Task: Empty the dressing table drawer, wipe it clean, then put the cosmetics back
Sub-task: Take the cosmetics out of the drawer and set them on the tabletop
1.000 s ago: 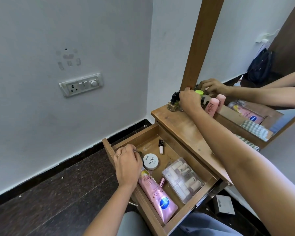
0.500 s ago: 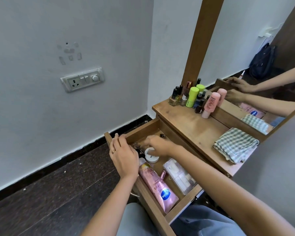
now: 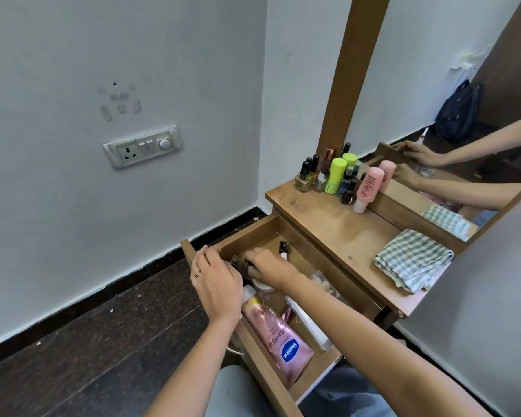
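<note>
The right hand (image 3: 265, 266) reaches into the open drawer (image 3: 253, 233) with its fingers curled down around a small dark-capped bottle (image 3: 234, 261) at the front left corner; whether the fingers actually pinch it cannot be told, because the knuckles hide the tips. The left hand (image 3: 215, 281) lies on the drawer's front edge, fingers hooked over the wood, gripping the drawer itself; a ring shows on one finger.

Under the right wrist a round white jar (image 3: 263, 286) is mostly hidden, its lid label out of sight. Beside it lies a pink tube (image 3: 275, 335) on its side, reading "Vaseline" on a blue badge and "Gluta-Hya" along its length. A clear plastic case (image 3: 322, 285) is largely covered by the right forearm, its contents blurred. A small white vial with a dark cap (image 3: 283, 249) lies toward the back of the drawer.

On the dressing table top (image 3: 328, 224) stand nail polish bottles (image 3: 303, 177), a lime-green tube (image 3: 335, 176) and a pink bottle (image 3: 366, 188) with writing too small to read. A folded green-checked cloth (image 3: 412, 260) lies at the right end. The mirror (image 3: 433, 100) behind is cut off by the picture edge and reflects both hands.
</note>
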{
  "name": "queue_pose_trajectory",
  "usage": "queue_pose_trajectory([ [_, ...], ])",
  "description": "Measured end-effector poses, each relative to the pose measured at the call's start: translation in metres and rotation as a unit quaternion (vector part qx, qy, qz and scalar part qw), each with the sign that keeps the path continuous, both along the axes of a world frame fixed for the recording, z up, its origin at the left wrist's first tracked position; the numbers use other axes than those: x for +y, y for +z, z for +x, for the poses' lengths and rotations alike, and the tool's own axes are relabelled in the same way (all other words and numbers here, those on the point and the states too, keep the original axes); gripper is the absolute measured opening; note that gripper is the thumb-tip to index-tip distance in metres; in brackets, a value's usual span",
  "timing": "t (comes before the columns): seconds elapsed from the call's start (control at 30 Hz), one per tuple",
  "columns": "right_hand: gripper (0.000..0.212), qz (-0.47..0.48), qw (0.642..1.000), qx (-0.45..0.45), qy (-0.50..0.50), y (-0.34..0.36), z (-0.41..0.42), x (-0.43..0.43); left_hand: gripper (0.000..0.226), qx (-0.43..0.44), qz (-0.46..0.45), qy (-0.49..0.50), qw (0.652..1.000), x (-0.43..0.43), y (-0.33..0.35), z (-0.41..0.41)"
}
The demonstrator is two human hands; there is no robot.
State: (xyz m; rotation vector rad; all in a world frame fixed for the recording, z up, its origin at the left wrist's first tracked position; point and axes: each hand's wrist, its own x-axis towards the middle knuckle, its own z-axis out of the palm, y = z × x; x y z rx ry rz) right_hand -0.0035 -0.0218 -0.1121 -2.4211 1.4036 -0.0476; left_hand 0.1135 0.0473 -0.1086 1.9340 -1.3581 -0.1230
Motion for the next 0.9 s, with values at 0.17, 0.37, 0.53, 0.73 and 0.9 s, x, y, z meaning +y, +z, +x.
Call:
queue_pose_trajectory([
  [0.17,0.026,-0.042,0.991,-0.073,-0.103,0.047,-0.008,-0.009,0.021,0.008,-0.011,-0.003,1.000,0.000,0.001,-0.001],
  [0.37,0.017,-0.087,0.977,-0.081,-0.176,0.147,-0.063,-0.045,0.021,0.011,-0.027,-0.008,1.000,0.002,0.002,-0.001],
  [0.53,0.019,-0.171,0.958,0.028,-0.230,0.171,-0.103,-0.081,0.020,0.006,-0.023,-0.011,1.000,0.002,0.002,-0.001],
  [0.73,0.027,-0.170,0.959,0.086,-0.208,0.160,-0.111,-0.102,0.019,0.000,-0.019,-0.010,1.000,0.002,0.001,-0.001],
  [0.9,0.030,-0.176,0.956,0.119,-0.203,0.150,-0.112,-0.105,0.020,0.001,-0.022,-0.010,1.000,0.002,0.002,-0.001],
])
